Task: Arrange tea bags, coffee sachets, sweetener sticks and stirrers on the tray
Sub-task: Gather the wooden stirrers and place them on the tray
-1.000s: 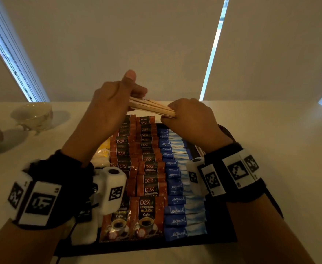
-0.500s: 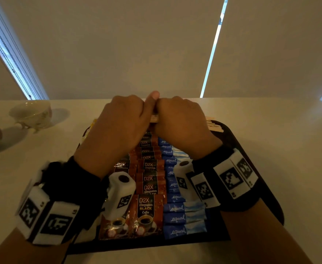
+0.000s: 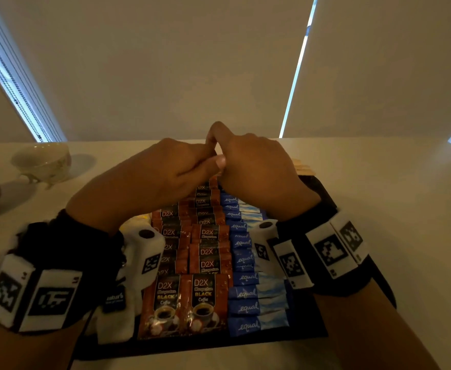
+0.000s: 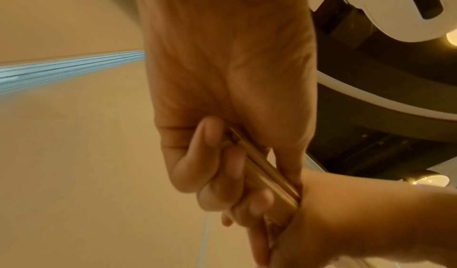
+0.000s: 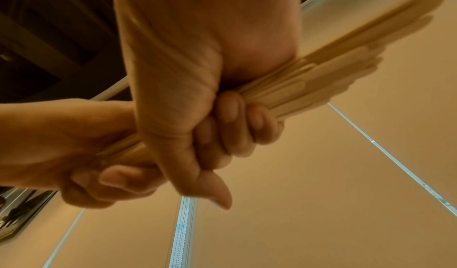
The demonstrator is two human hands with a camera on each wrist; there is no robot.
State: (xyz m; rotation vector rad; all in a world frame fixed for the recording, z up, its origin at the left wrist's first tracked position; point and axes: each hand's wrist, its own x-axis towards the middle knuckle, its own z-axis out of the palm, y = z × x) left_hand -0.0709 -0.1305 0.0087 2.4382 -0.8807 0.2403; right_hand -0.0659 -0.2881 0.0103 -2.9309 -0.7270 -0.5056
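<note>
Since a moment ago both my hands sit butted together over the far end of the tray (image 3: 352,273).

My left hand (image 3: 165,169) and right hand (image 3: 256,166) each wrap curled fingers around the wooden stirrers (image 5: 333,72), bundle ends fanning out past my right fist; coffee sachets (image 3: 205,263) and sweetener sticks (image 3: 248,292) lie in rows below.

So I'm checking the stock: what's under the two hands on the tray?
Rows of coffee sachets and blue sweetener sticks run beneath both hands. The tray's far end is covered, so anything there is hidden.
</note>
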